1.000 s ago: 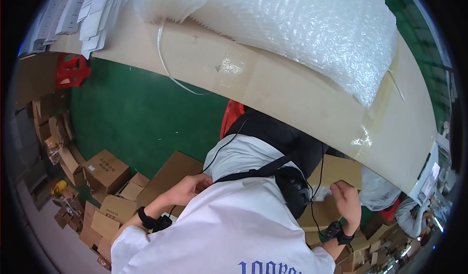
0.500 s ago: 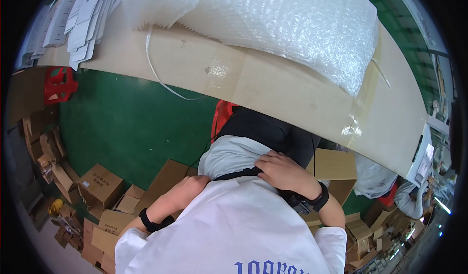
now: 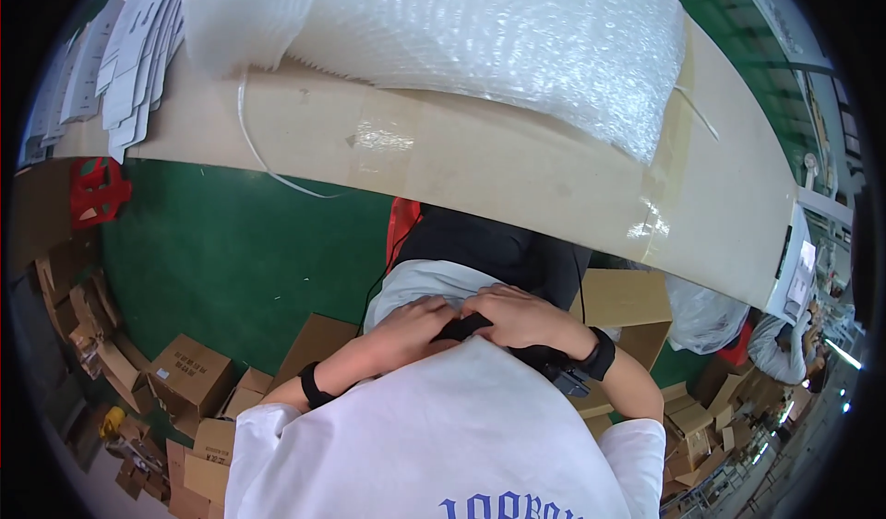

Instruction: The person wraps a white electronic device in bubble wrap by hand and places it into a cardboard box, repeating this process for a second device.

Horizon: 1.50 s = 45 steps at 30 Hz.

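Note:
Both my hands are at my waist, close together, over the white shirt. A black strap shows between them, partly covered by fingers and cloth. My left hand has its fingers curled inward at the strap's left part. My right hand is closed around the strap's right part, thumb side toward the left hand. Each wrist wears a black band. A small black device sits below the right wrist. The exact grip of the fingertips is hidden.
A cardboard-topped table stretches ahead, carrying a bubble wrap pile and flat white cartons at left. Brown boxes lie on the green floor. A red stool stands far left. Another person is at far right.
My left hand has moved right and up along the waist, coming close to my right hand. The right hand has shifted slightly left. The view has moved a little, so the table appears further left.

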Tool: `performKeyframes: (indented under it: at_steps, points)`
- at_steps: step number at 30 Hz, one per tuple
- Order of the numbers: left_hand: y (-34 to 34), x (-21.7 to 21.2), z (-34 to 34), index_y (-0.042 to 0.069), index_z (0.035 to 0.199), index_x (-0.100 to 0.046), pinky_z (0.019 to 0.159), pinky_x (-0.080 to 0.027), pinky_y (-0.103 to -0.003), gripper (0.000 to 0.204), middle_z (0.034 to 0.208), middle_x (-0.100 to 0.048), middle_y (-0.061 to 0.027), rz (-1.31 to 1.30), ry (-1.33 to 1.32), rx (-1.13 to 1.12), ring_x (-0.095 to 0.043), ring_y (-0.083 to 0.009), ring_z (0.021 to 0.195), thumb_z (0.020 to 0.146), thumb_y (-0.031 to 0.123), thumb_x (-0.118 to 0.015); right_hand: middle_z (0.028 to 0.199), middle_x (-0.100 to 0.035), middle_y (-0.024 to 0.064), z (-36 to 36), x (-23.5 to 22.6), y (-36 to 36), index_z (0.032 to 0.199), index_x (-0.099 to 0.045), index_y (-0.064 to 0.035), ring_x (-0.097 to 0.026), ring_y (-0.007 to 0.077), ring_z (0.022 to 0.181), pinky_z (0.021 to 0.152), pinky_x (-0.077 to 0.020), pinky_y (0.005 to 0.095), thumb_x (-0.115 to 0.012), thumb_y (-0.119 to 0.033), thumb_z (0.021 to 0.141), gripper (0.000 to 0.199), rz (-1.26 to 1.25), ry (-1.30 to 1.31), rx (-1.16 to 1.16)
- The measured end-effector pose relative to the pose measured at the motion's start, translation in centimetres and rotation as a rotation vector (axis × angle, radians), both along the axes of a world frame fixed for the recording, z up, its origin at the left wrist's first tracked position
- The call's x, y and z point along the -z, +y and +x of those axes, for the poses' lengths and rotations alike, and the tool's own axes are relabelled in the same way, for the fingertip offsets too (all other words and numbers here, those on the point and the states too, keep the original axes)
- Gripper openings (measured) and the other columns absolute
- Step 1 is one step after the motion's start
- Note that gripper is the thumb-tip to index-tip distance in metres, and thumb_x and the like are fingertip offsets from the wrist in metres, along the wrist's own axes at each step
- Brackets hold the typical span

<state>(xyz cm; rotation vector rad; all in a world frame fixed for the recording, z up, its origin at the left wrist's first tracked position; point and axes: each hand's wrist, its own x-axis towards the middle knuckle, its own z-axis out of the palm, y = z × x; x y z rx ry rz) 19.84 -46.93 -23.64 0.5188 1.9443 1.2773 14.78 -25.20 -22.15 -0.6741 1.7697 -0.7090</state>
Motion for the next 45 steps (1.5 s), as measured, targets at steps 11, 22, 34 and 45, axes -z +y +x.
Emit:
performKeyframes:
  at_steps: [11,22,34,45]
  points:
    - [3.2,-2.2,-1.3,-0.002,0.121,-0.054,0.087,-0.049,-0.04,0.039,0.111,-0.059,-0.0174,-0.074,-0.211,-0.042,-0.06,-0.0366,0.101,0.091,0.021,-0.064,0.098,-0.062,0.0137,0.4,-0.6,3.4,0.092,-0.07,-0.0017,-0.056,0.0349,0.102,0.091,-0.0423,0.0453,-0.068,-0.013,0.082,0.015,-0.052,0.216,0.054]
    - [5.0,-1.1,1.0,0.0,0.122,-0.056,0.085,-0.051,-0.036,0.038,0.115,-0.061,-0.0156,-0.016,-0.098,-0.227,-0.062,-0.0318,0.102,0.089,0.014,-0.068,0.093,-0.06,0.0154,1.3,-0.1,5.5,0.096,-0.069,0.0012,-0.057,0.0348,0.098,0.086,-0.0462,0.0411,-0.068,-0.01,0.082,0.018,-0.25,0.106,0.319]
    - [4.1,-2.2,1.3,0.003,0.11,-0.066,0.081,-0.054,-0.032,0.026,0.114,-0.065,-0.0123,-0.03,-0.159,-0.257,-0.067,-0.0274,0.092,0.086,0.01,-0.07,0.109,-0.064,0.0172,1.5,0.5,3.8,0.1,-0.068,0.0013,-0.055,0.0379,0.109,0.094,-0.0443,0.042,-0.071,-0.01,0.079,0.024,-0.143,-0.091,0.276]
    - [3.5,-1.6,-1.7,0.0,0.086,-0.067,0.076,-0.053,-0.038,0.01,0.094,-0.061,-0.0118,-0.074,0.161,0.195,-0.063,-0.03,0.087,0.08,0.008,-0.067,0.109,-0.064,0.0165,2.5,1.4,3.2,0.103,-0.067,0.0005,-0.055,0.0368,0.111,0.096,-0.0432,0.0429,-0.069,-0.01,0.08,0.025,-0.117,-0.054,0.199]
